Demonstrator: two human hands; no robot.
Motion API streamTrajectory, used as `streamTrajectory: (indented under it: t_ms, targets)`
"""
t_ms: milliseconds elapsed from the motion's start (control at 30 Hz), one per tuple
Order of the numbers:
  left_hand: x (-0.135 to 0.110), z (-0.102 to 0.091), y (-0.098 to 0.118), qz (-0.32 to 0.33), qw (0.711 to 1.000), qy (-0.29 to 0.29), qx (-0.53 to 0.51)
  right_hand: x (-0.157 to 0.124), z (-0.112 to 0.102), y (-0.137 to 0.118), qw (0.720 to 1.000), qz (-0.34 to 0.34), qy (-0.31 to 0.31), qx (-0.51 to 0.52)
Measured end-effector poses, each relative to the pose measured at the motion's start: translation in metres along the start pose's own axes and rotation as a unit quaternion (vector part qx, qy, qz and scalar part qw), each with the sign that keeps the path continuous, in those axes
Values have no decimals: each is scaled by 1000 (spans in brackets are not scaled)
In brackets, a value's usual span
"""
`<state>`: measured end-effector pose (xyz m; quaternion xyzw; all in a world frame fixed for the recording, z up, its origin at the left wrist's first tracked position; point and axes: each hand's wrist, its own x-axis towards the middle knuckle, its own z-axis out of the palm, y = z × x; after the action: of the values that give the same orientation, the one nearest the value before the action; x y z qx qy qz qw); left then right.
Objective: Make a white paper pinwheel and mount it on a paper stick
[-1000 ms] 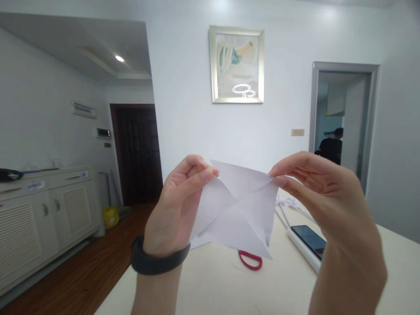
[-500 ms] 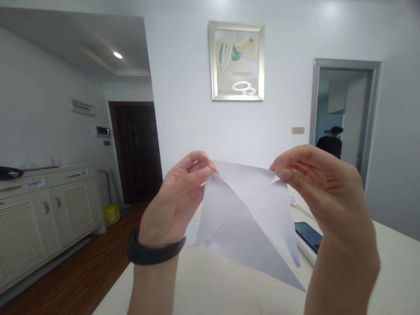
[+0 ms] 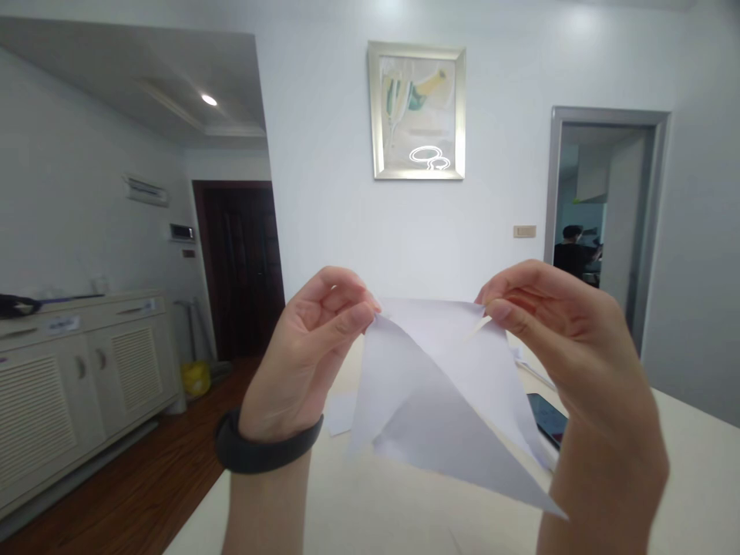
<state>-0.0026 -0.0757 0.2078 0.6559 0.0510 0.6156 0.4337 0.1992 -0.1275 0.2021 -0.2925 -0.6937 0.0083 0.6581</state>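
Note:
I hold a creased sheet of white paper (image 3: 445, 393) up in front of me with both hands. My left hand (image 3: 312, 351), with a black band on its wrist, pinches the paper's upper left corner between thumb and fingers. My right hand (image 3: 566, 339) pinches the upper right corner. The sheet hangs down and toward me in folded triangular flaps, its lowest tip pointing to the lower right. It hangs above a cream table (image 3: 358, 516).
A dark phone (image 3: 546, 420) lies on the table, partly behind my right hand. A small white paper scrap (image 3: 340, 412) lies on the table at left. A white cabinet (image 3: 75, 378) lines the left wall. A person stands in the far doorway (image 3: 575, 258).
The paper has swung open toward me, its lower flap now longer and reaching further to the lower right. It now hides the red scissor handle seen on the table before. Both hands keep their pinch.

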Motion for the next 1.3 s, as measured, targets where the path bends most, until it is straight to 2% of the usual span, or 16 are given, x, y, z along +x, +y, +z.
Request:
streamTrajectory:
  t_ms: [200,467,600,1033,1300]
  targets:
    - [0,0,1,13,1000,7,27,2,0,1,1000,13,-15,7]
    - [0,6,7,27,997,11,71,2,6,-7,999,0,35,6]
    - [-1,9,8,36,995,31,89,1,5,-8,999,-8,31,12]
    - [-7,4,10,62,995,23,76,1,8,-11,998,-9,56,14]
    - [-7,9,8,61,991,43,107,1,4,-4,1000,7,19,24]
